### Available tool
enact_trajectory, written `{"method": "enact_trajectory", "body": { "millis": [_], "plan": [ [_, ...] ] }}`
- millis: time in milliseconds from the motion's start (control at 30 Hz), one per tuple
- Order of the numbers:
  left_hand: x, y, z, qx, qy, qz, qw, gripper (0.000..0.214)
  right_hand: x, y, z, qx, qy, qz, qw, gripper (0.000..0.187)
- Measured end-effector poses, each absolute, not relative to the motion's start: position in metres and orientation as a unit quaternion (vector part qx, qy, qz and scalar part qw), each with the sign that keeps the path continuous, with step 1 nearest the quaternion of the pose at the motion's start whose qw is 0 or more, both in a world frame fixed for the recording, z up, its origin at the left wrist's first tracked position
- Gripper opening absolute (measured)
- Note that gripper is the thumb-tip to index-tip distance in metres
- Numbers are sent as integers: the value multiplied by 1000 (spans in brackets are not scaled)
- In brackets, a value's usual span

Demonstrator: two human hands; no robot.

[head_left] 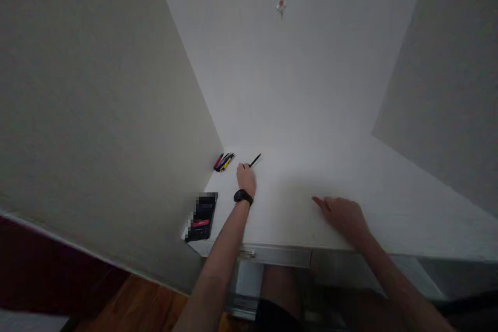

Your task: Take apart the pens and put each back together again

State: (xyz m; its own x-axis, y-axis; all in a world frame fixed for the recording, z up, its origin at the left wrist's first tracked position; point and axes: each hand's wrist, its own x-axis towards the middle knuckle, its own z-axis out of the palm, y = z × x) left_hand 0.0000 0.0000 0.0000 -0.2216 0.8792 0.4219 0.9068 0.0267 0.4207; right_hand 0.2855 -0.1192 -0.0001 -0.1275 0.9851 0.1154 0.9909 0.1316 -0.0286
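Observation:
My left hand (246, 178), with a black watch (243, 196) on the wrist, rests near the back of the white desk. Its fingers are closed on a dark pen (256, 160), whose far end points up and to the right. A bunch of several pens and markers (223, 162), with red, yellow, purple and black among them, lies just left of that hand. Over the front middle of the desk, my right hand (344, 215) has its thumb stretched out to the left and the other fingers loosely bent. I see nothing in it.
The white desk top (288, 207) meets a wall at the back and a grey side wall (155, 140) on the left. A black case (204, 218) with a pink item lies at the left front edge. A drawer handle (247, 254) sits below that edge.

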Motion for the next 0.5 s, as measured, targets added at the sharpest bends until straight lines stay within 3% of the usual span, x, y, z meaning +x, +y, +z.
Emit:
{"method": "enact_trajectory", "body": {
  "millis": [133, 300, 400, 500],
  "plan": [
    [44, -12, -11, -716, -585, -378, -43, 38, 282, -116, 3, -695, -717, -3, 56, 70],
    [82, -23, -17, -784, -452, -382, -189, 26, 262, -102, 9, -716, -692, 29, 89, 61],
    [88, -25, -17, -820, -390, -352, -227, 19, 248, -86, 5, -699, -692, 81, 158, 56],
    [88, -24, -18, -837, -351, -339, -248, 13, 238, -63, -6, -625, -698, 190, 294, 51]
  ]
}}
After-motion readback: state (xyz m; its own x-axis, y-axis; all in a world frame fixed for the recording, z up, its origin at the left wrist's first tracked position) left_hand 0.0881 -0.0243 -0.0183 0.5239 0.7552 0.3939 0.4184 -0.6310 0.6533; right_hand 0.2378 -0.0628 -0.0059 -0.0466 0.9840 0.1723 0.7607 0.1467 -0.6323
